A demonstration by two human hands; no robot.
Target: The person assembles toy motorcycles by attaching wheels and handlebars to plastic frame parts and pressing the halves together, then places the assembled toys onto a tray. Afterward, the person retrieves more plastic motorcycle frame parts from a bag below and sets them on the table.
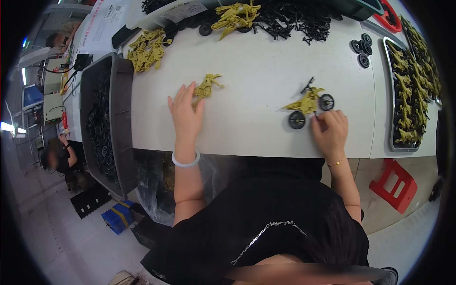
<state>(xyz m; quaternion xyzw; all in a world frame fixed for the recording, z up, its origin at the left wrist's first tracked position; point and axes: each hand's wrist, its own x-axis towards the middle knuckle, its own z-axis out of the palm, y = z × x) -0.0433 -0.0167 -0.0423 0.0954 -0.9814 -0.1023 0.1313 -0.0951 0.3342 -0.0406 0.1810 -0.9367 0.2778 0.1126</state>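
Observation:
A yellow plastic toy motorcycle body (pixel 205 89) without wheels lies on the white table, left of the middle. My left hand (pixel 186 110) rests beside it with fingers spread; the thumb and index finger reach its near end. Further right, a yellow toy motorcycle (pixel 304 104) lies on its side with two black spoked wheels and a black bar at its top. Just below its front wheel is my right hand (pixel 331 129), fingers curled into a pinch around a small black part (pixel 317 115). Most of that part is hidden by the fingertips.
On the left stands a grey bin (pixel 122 121) of black wheels. Yellow bodies (pixel 147 50) and black parts (pixel 299 21) are heaped along the back. Several loose wheels (pixel 363 60) lie back right, beside a metal tray (pixel 395 145) of yellow pieces. A red stool (pixel 396 187) stands below.

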